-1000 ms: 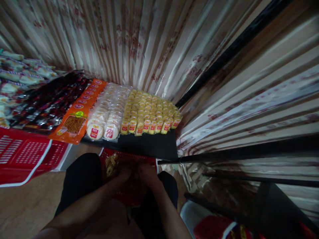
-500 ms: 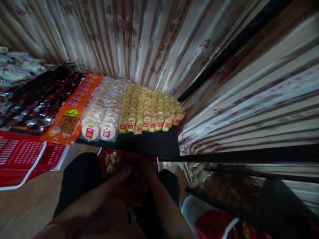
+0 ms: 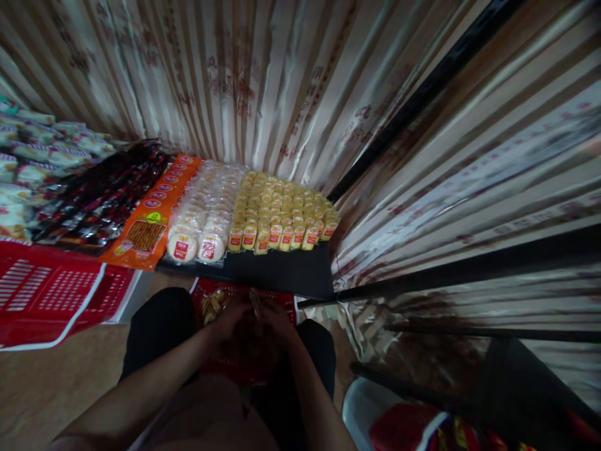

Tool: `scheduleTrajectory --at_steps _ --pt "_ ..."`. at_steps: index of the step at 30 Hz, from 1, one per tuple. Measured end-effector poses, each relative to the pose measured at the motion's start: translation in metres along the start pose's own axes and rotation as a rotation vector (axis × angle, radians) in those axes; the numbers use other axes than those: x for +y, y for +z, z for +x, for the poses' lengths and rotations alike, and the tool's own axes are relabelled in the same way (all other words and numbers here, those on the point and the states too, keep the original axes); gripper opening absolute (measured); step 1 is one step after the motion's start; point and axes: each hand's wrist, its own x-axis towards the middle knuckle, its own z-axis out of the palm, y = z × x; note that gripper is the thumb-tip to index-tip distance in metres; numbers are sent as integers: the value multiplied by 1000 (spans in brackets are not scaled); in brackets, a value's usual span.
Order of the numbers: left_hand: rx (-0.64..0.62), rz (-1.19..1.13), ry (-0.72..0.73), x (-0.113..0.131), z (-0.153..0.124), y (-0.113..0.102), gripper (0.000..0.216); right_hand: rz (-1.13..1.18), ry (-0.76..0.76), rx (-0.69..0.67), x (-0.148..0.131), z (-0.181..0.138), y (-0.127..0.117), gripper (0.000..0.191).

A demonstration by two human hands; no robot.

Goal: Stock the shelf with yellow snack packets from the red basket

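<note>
- The left hand (image 3: 233,311) is inside the red basket (image 3: 232,371), between the knees; its fingers are dark and blurred, so I cannot tell how far open they are or whether they hold something.
- The right hand (image 3: 277,316) is just beside it, with fingers seeming bent; a thin pale piece (image 3: 256,304) shows between the two hands, but I cannot tell which hand has hold of it, or if any does.
- The golden packets (image 3: 213,305) lie in the basket, just left of the left hand.
- Ahead of both hands is the black shelf (image 3: 282,272); on it, further from the hands, stand the rows of yellow packets (image 3: 282,210), with white round packs (image 3: 209,219) to their left.
- In my judgement, the thin piece could slip down into the basket if the finger hold is loose, because the wrapping is perhaps slippery.
- Also, a hand rising quickly could knock the shelf edge, which is near ahead, and poor light makes this easier.
- Compared with half a second ago, the thin piece shows more clearly between the hands; the shelf rows keep the same order, while the whole view is slightly shifted.
</note>
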Motion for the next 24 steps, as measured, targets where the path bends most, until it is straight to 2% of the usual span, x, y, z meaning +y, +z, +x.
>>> scheduleTrajectory --at_steps 3,8,11,14,18,24 --pt "-4 -33 54 7 -13 4 32 159 77 -9 -10 -17 1 39" --pt "-28 -2 94 9 -25 6 43 193 71 16 -19 -37 -2 43" --pt "-25 73 150 15 -28 12 38 206 55 57 -22 -44 -5 44" --pt "-15 95 151 28 -29 21 33 194 -8 137 -27 -47 -8 41" --pt "-47 80 151 51 -27 36 38 197 -147 311 -34 -48 -12 36" --pt "40 260 310 87 -13 58 28 301 -198 467 -40 -38 -19 44"
